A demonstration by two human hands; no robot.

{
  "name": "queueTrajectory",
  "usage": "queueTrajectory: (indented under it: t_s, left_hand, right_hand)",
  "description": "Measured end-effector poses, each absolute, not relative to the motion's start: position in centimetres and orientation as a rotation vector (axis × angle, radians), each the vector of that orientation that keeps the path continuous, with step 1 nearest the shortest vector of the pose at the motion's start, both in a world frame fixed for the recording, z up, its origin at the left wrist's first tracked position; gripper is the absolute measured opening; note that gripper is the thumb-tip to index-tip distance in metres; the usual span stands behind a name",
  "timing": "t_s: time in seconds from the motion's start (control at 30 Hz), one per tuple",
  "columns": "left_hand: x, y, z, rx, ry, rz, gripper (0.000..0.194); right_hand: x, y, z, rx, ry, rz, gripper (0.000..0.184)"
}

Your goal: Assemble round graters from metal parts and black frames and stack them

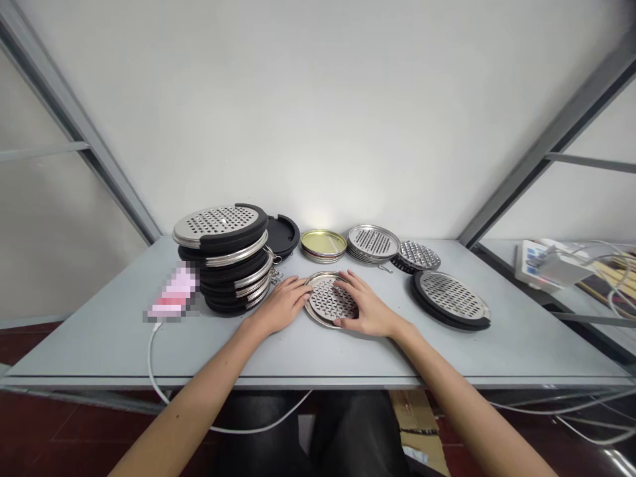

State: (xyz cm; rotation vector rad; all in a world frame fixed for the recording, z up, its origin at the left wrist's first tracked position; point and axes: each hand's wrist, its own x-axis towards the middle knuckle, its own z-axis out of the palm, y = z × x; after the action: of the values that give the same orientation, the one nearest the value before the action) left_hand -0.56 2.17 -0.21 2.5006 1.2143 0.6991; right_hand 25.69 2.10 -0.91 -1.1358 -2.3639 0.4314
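Note:
A round grater plate [328,299] with many raised holes lies inside a shallow round metal lid [318,322] on the table in front of me. My right hand [370,309] spans the plate from the right, thumb at its near edge and fingers at its far edge, gripping it. At the left rim of the lid, my left hand [285,303] holds the edge with its fingertips and thumb. Part of the plate's right side is hidden by my right hand.
Black-rimmed graters form a tall stack [231,265] at left, near a charging phone [173,291]. Behind stand a black round holder [282,235], gold lids [322,243] and metal grater plates [372,242]. More graters [450,298] lie right, with a power strip [539,265] beyond.

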Motion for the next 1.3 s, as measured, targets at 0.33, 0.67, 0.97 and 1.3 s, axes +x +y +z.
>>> queueTrajectory:
  t_s: [0.33,0.67,0.97,1.3]
  left_hand:
    - [-0.4,2.2,-0.3,2.511,1.251,0.669,0.034]
    - [-0.2,2.0,0.0,2.537,1.265,0.671,0.033]
    - [-0.3,2.0,0.2,2.548,1.269,0.691,0.029]
    - [-0.1,1.1,0.9,2.467,1.182,0.761,0.062]
  right_hand:
    - [25.7,2.1,-0.4,-1.225,-2.385,0.529,0.089]
    - [25.1,2.4,-0.7,-1.269,-2.275,0.576,0.09]
    - [25.6,2.4,-0.1,-1.271,-2.243,0.56,0.084]
    - [27.8,3.0,0.3,-1.223,-2.035,0.406,0.03]
